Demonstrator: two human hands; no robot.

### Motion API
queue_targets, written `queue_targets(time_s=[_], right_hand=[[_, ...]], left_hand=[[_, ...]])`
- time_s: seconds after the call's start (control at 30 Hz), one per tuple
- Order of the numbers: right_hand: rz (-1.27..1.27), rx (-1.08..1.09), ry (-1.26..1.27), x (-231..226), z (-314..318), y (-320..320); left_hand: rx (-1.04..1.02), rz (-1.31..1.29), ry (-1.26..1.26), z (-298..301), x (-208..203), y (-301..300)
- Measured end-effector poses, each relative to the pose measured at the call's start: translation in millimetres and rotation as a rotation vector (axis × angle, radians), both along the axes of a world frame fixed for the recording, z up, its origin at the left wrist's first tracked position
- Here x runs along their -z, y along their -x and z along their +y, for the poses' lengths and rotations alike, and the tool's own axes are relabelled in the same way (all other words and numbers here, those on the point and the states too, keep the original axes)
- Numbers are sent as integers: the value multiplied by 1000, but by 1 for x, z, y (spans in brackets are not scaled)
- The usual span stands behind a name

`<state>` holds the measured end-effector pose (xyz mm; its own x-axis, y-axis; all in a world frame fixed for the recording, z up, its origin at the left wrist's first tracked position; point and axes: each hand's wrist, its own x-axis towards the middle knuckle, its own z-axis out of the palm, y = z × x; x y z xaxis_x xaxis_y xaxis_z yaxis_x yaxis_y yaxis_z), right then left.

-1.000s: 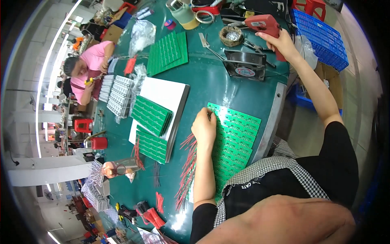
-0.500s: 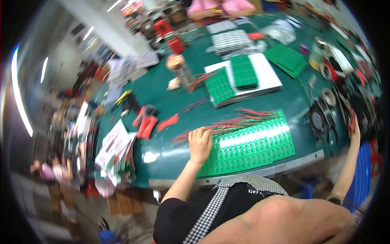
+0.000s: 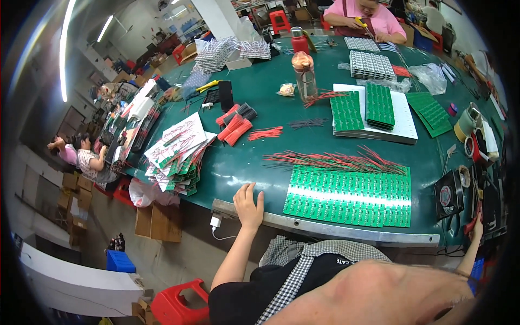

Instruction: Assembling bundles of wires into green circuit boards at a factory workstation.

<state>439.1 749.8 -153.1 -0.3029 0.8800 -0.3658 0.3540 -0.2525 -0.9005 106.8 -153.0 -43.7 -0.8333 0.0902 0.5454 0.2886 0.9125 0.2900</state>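
Note:
My left hand rests on the metal strip at the table's front edge, fingers spread and holding nothing. Just right of it lie green circuit board panels, side by side, with rows of small parts. Along their far edge spreads a loose row of red and black wires. At the far right, my right hand is closed around a red-handled tool, small and partly hidden, so its exact kind is unclear. Beside that hand sits a black fan.
A stack of wired boards and papers stands at the left, near red wire bundles. More green panels lie on a white board beyond, near a bottle. A person in pink works across the table.
My view has swung left. My left hand has moved off the panels and wires to the table's front edge, its fingers now spread. My right hand stays at the far right.

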Motion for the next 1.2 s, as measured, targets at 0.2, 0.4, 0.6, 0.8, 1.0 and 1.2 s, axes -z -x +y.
queue_targets(time_s=[0.2,0.4,0.6,0.8,1.0,1.2], right_hand=[[-387,50,-347,-16,-26,4],[-660,119,-683,-53,-59,-30],[-438,244,-893,-117,-161,-14],[9,79,-1148,-180,-261,53],[171,-339,-941,-126,-380,138],[27,-616,-909,-76,-452,153]], left_hand=[[-41,40,-45,-2,2,0],[23,37,-78,0,8,4],[55,55,-78,5,8,4],[76,79,-120,-7,10,9],[101,74,-170,-6,5,3],[56,6,57,-9,5,-8]])
